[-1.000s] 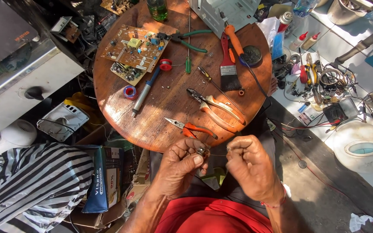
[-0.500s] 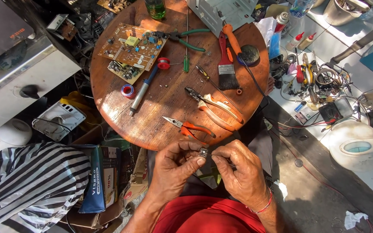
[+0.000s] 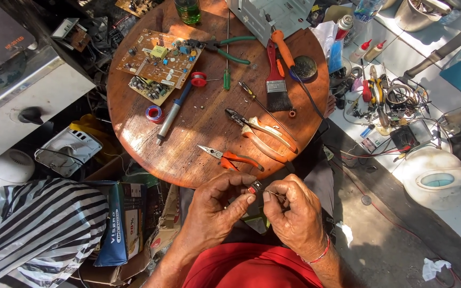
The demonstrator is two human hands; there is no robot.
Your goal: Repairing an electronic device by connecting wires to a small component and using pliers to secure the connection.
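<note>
My left hand (image 3: 220, 205) and my right hand (image 3: 292, 213) meet just below the near edge of a round wooden table (image 3: 188, 144). Together they pinch a small dark electronic part with a red spot (image 3: 255, 187) between the fingertips. A thin wire or lead (image 3: 278, 196) shows at my right fingers. Small red-handled pliers (image 3: 230, 158) lie on the table right above my hands. Larger orange-handled pliers (image 3: 262, 136) lie beyond them.
On the table lie circuit boards (image 3: 158, 61), a soldering iron (image 3: 173, 113), solder spools (image 3: 198, 80), a paintbrush (image 3: 276, 80), green-handled pliers (image 3: 230, 48) and a screwdriver. A cluttered shelf of tools and wires (image 3: 385, 101) stands right; a striped bag (image 3: 33, 229) and boxes lie left.
My hands came together from slightly apart and both now pinch the small part. The view has shifted a little.
</note>
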